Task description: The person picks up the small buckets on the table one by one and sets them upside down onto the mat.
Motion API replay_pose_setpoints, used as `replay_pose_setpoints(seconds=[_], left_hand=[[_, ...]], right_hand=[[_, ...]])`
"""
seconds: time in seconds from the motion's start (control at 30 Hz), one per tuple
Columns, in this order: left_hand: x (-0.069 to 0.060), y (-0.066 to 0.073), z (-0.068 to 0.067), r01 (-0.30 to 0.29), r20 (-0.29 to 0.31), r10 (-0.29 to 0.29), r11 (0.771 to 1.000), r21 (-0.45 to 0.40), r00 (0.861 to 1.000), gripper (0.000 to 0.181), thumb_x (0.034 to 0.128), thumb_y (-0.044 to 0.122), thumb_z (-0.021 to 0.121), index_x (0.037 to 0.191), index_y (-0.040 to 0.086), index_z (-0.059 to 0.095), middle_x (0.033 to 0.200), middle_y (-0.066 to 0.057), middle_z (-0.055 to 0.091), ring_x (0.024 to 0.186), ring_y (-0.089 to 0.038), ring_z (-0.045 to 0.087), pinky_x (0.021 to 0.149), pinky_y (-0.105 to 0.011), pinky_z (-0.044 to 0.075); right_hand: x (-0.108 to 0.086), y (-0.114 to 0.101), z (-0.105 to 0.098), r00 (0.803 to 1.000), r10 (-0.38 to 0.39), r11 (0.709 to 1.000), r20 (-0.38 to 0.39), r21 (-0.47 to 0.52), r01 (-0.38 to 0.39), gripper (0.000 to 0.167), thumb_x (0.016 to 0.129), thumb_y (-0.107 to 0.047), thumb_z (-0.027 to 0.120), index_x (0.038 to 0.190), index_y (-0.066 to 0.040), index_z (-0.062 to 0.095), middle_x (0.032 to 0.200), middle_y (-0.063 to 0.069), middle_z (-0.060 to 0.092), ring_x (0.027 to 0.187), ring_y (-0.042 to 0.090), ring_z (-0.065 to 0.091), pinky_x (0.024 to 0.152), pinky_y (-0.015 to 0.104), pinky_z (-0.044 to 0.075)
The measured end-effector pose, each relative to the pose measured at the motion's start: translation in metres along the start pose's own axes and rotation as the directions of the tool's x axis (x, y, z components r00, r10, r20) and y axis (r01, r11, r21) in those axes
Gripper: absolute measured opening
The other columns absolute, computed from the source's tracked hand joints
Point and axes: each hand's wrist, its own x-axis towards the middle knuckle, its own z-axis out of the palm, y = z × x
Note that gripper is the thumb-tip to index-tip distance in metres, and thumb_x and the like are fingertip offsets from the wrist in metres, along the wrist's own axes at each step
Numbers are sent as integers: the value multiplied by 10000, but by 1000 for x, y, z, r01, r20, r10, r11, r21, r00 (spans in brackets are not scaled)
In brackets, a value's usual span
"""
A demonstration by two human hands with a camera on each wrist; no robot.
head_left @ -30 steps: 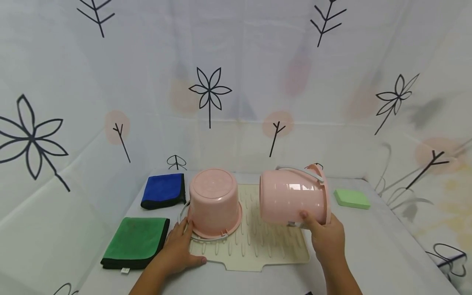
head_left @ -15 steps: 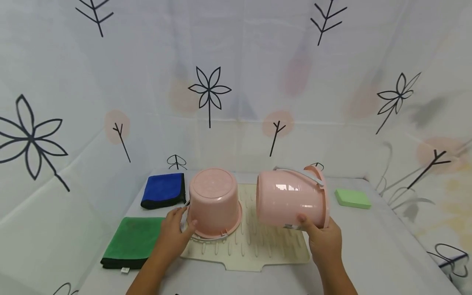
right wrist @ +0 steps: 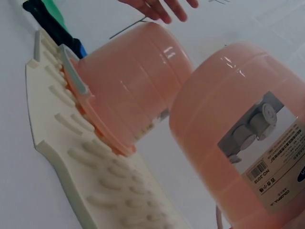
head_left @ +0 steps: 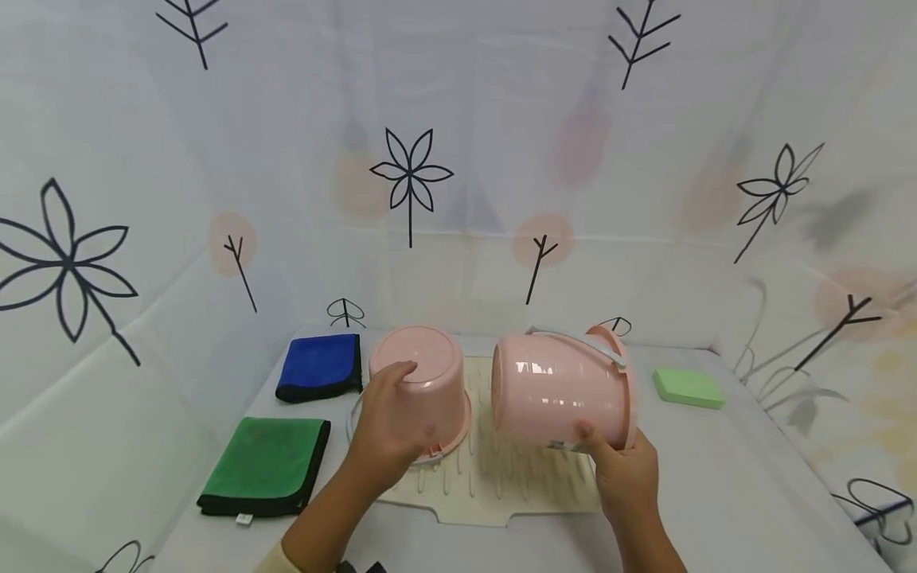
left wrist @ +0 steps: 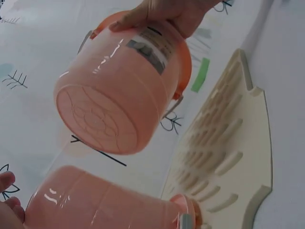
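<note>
In the head view, the right hand [head_left: 628, 471] grips a glossy pink plastic bucket [head_left: 555, 390] by its rim, thumb on the wall, tipped sideways above a cream ridged mat [head_left: 473, 501]. The left hand [head_left: 387, 430] is at a second pink plastic bucket [head_left: 442, 386], upturned on the mat. The left wrist view shows the raised bucket's moulded base. In the right wrist view, the left fingers are loosely spread, holding nothing.

Both forearms [head_left: 331, 513] extend forward, left hand [head_left: 385, 434] with fingers [right wrist: 177, 9] spread, right hand [head_left: 627, 471] gripping.
</note>
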Motion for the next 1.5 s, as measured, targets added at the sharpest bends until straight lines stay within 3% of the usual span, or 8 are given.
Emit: replay_pose_setpoints(seconds=[0.2,0.47,0.67,0.83,1.1,1.2,1.37,1.5], left_hand=[[13,15,22,-46,107,46,999,-6,993,877,787,320,822,1563,301,416,1607,111,381,1445,-190,393,1072,-545,494],[36,26,41,-55,303,83,993,-101,949,965,851,474,824,1619,420,242,1707,113,221,1592,-229,245,1199,-636,338],[49,29,55,-4,376,58,990,-143,925,1037,814,575,796,1616,534,141,1727,182,124,1613,-212,176,1214,-636,304],[57,23,67,-2,394,64,988,-155,917,1125,762,658,789,1619,555,66,1743,175,39,1628,-228,104,1203,-684,280],[63,18,75,32,460,66,979,-203,886,1318,646,721,863,1608,576,-26,1741,180,-1,1581,-275,217,1126,-538,457],[62,17,77,14,458,88,977,-213,885,1392,615,622,926,1618,551,-36,1730,195,4,1553,-256,254,1119,-490,467],[59,17,78,-53,417,124,983,-176,901,1340,642,460,947,1643,447,57,1709,162,86,1520,-214,286,1124,-486,458],[57,19,76,-79,400,134,986,-150,907,1300,667,468,928,1641,435,67,1692,118,135,1490,-216,324,1129,-495,447]], right_hand=[[-3,2,2,999,-8,997,36,80,5,474,894,-91,840,1274,80,614,1006,-77,741,943,72,703,820,162,573],[-7,1,1,999,-7,997,42,76,4,442,898,-82,834,1250,70,613,998,-70,737,916,79,703,788,185,588],[-9,1,1,999,-32,995,34,99,28,446,899,-62,827,1270,67,616,1048,-34,734,953,96,702,810,186,588],[-10,1,2,997,-66,991,36,121,61,459,902,-36,816,1304,56,614,1120,-4,725,1007,113,695,843,187,585],[-9,2,1,994,-101,986,46,135,94,434,888,22,808,1282,50,629,1113,16,728,989,130,693,828,198,592],[-8,1,2,994,-104,985,44,140,96,404,882,40,804,1253,18,646,1094,13,733,977,120,692,828,195,590],[-9,1,2,987,-156,971,43,192,145,323,858,127,774,1138,-17,698,1019,42,760,901,127,720,796,228,606],[-9,1,-2,991,-123,983,50,141,115,308,853,89,798,1119,-22,691,991,-2,763,882,107,710,792,199,591]])
